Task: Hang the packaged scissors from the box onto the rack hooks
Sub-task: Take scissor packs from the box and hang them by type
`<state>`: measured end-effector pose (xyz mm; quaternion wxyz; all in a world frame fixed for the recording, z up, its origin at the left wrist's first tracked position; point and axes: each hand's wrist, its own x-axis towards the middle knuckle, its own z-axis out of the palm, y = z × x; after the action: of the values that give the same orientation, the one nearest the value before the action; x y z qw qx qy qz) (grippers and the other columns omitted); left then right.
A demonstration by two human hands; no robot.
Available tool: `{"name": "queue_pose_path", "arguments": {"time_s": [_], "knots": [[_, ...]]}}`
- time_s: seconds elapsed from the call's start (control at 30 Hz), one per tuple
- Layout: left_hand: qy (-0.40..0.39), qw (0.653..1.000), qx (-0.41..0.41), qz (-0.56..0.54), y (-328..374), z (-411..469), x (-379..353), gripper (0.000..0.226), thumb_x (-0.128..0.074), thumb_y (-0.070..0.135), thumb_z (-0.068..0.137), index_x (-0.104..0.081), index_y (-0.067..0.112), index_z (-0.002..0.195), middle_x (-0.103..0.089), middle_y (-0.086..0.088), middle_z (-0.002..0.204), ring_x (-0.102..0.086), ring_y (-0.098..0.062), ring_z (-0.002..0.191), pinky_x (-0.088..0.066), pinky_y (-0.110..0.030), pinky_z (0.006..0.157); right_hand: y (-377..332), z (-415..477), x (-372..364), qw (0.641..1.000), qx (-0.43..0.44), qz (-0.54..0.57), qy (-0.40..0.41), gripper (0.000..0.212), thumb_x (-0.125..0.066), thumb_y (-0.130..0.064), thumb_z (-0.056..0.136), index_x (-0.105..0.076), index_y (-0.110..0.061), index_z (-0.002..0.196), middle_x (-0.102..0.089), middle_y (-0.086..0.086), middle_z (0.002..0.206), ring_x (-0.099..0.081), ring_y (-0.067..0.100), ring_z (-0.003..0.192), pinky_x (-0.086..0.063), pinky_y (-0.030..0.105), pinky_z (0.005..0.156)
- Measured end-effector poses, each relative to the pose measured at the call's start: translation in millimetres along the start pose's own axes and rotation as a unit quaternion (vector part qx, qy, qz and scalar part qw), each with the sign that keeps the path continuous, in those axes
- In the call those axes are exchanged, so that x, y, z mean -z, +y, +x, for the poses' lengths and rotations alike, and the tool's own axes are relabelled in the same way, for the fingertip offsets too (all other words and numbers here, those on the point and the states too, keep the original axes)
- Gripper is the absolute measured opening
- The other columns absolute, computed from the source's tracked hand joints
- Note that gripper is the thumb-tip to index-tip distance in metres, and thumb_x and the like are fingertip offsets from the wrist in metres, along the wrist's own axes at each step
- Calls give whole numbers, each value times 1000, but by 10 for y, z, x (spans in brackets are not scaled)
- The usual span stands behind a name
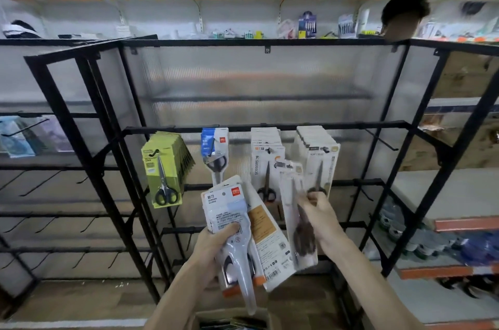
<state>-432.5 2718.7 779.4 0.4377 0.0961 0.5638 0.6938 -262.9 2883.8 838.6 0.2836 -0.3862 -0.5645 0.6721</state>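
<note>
My left hand (213, 242) grips a fanned stack of packaged scissors (237, 224), backs toward me, below the rack's hanging row. My right hand (320, 211) pinches one white scissors pack (293, 211), blurred, raised in front of the white hanging packs. On the black rack (270, 124), scissors hang from hooks in a row: a green bundle (164, 167), a blue-and-white pack (214, 151), a white stack marked SCISSORS (266, 157) and another white stack (318, 151). The box (232, 320) shows only its top edge at the bottom of the view.
Bare black hooks (383, 140) stick out to the right of the hanging row and on the lower bars. A second black rack (54, 167) with several bare hooks stands at left. Shelves with goods (432, 246) sit at right. Another person's head (402, 16) shows behind the rack.
</note>
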Motion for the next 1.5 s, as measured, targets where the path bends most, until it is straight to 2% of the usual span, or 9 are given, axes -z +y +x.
{"name": "queue_pose_path", "arguments": {"time_s": [0.07, 0.13, 0.33, 0.47, 0.7, 0.9, 1.1, 1.37, 1.5], "knots": [[-3, 1000, 7, 0, 42, 61, 75, 30, -73, 3, 87, -68, -7, 114, -74, -26, 109, -72, -44, 100, -57, -55, 91, 29, -9, -50, 997, 40, -13, 71, 38, -67, -23, 95, -43, -14, 124, -63, 6, 109, -64, 14, 95, -48, 24, 69], [-6, 1000, 16, 5, 47, 111, 103, 30, -74, 3, 86, -68, -6, 114, -75, -25, 106, -74, -40, 95, -58, -51, 85, 65, -5, -29, 994, 54, 4, 94, 42, -69, -14, 92, -44, -18, 126, -65, 4, 109, -66, 14, 98, -50, 23, 72], [-21, 999, 33, 7, -26, 237, -31, 32, -76, 4, 85, -68, -2, 116, -76, -22, 104, -75, -38, 93, -59, -50, 82, 57, 20, 301, 979, 87, -54, 176, 19, -65, -15, 95, -61, -12, 113, -68, 2, 104, -65, 12, 94, -51, 22, 73], [-28, 999, 42, -3, -99, 282, -212, 41, -79, 7, 79, -67, 0, 118, -76, -21, 107, -74, -39, 97, -58, -55, 87, -32, 150, 554, 971, 91, -57, 213, 16, -63, -14, 96, -61, -11, 112, -69, 6, 102, -67, 21, 94, -56, 36, 85], [26, 999, 37, -9, -219, 399, -643, 36, -79, 8, 82, -67, 6, 116, -78, -16, 100, -76, -36, 92, -58, -55, 86, -167, 640, 867, 977, 94, -71, 180, 9, -62, -16, 96, -59, -14, 104, -67, 5, 100, -67, 22, 93, -57, 41, 85], [108, 994, 18, -1, -321, 484, -938, 40, -83, 12, 79, -67, 5, 115, -79, -12, 93, -75, -34, 91, -58, -54, 87, -151, 1087, 948, 979, 92, -103, 150, 10, -60, -12, 96, -57, -10, 105, -62, -1, 91, -58, 10, 77, -39, 21, 58], [148, 989, -19, -20, -366, 481, -1132, 21, -76, 2, 86, -67, 0, 105, -78, -11, 86, -75, -26, 76, -56, -37, 64, -61, 1207, 1016, 982, 91, -99, 129, 13, -59, -13, 95, -59, -10, 108, -65, 0, 93, -59, 8, 76, -40, 21, 57], [157, 987, -39, -7, -329, 521, -1234, 26, -80, 5, 82, -71, -1, 106, -78, -16, 97, -75, -33, 92, -59, -46, 83, -10, 1352, 1032, 983, 65, -111, 130, 17, -57, -16, 94, -60, -7, 108, -66, 6, 96, -58, 12, 74, -40, 26, 55], [144, 989, -41, 6, -342, 527, -1273, 37, -84, 10, 78, -71, 0, 111, -78, -14, 101, -75, -34, 97, -57, -52, 91, -59, 1573, 1040, 978, 56, -156, 125, 14, -54, -20, 94, -60, -8, 88, -65, 6, 84, -60, 23, 73, -40, 27, 57]]}}
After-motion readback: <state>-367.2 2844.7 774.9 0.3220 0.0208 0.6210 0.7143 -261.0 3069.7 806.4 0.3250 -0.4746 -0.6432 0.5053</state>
